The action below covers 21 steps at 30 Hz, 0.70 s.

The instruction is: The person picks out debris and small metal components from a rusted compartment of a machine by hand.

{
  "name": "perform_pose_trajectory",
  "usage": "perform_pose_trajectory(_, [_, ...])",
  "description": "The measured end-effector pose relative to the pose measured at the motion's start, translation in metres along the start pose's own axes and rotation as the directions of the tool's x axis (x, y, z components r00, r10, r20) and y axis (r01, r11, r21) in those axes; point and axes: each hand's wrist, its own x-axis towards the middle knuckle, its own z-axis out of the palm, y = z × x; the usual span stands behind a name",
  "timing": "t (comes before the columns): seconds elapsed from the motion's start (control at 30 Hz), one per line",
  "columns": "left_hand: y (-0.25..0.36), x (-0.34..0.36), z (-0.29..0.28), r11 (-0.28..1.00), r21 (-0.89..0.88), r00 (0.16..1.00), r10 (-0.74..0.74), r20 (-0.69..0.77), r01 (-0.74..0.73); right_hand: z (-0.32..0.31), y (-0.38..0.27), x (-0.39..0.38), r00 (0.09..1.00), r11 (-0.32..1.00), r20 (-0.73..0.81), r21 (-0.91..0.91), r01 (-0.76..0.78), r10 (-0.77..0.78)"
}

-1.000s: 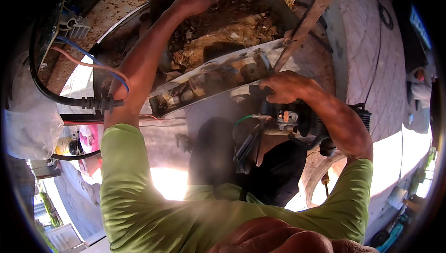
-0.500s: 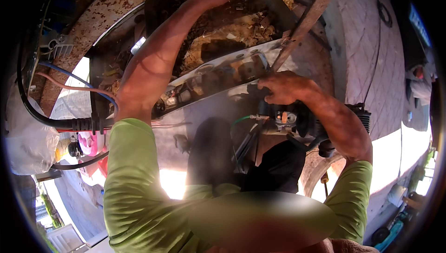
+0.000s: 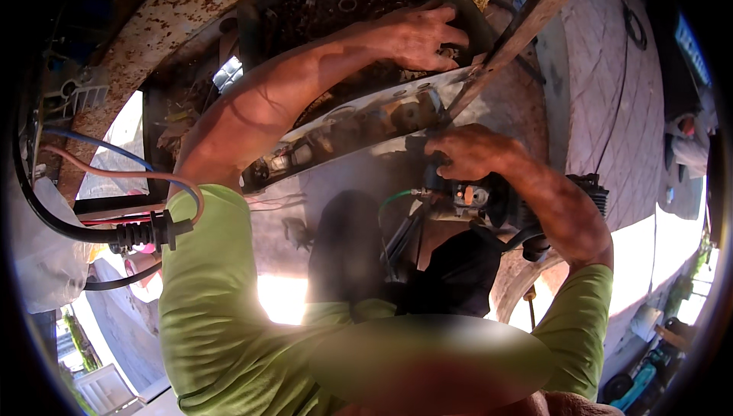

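- Left hand (image 3: 422,38): fingers loosely spread, thumb apart from them. It is over the right end of a dark box (image 3: 458,0), near the slanting bar (image 3: 527,15); whether its fingertips touch the contents is unclear.
- Right hand (image 3: 469,150): fingers curled down at the top of the engine (image 3: 500,198). I cannot tell whether it grips anything there.
- Engine: to the right of the person's legs, under the right hand and forearm. A carburettor (image 3: 469,196) with an orange spot faces left, a green hose (image 3: 397,197) runs to its side, and black fins (image 3: 597,187) show at the right.
- Box: beyond the engine, dark inside, with loose debris and metal rings (image 3: 347,4). The left forearm crosses over it.
- Trough (image 3: 441,80): a narrow, pale-rimmed channel along the box's near side, with grimy parts in it.
- Left side: a black cable (image 3: 65,221) with a ribbed sleeve (image 3: 145,234), beside a blue wire (image 3: 114,143) and a brown wire (image 3: 114,173). A plastic bag (image 3: 50,263) hangs behind the cable.
- Farther out: a rusty rim (image 3: 153,34) curves across the upper left; a black ring (image 3: 634,25) is on the grey sheet (image 3: 611,95) at right.
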Motion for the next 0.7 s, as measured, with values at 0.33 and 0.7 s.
perform_pose_trajectory(0.33, [-0.043, -0.021, -0.057, 0.853, 0.283, 0.711, -0.522, 0.471, 0.438, -0.004, 0.003, -0.006, 1.0, 1.0, -0.022, 0.001, -0.021, 0.021])
perform_pose_trajectory(0.7, [-0.085, -0.046, -0.068, 0.727, 0.453, 0.726, -0.652, 0.22, 0.515, -0.002, 0.004, -0.007, 0.999, 1.0, -0.04, 0.023, 0.009, -0.008])
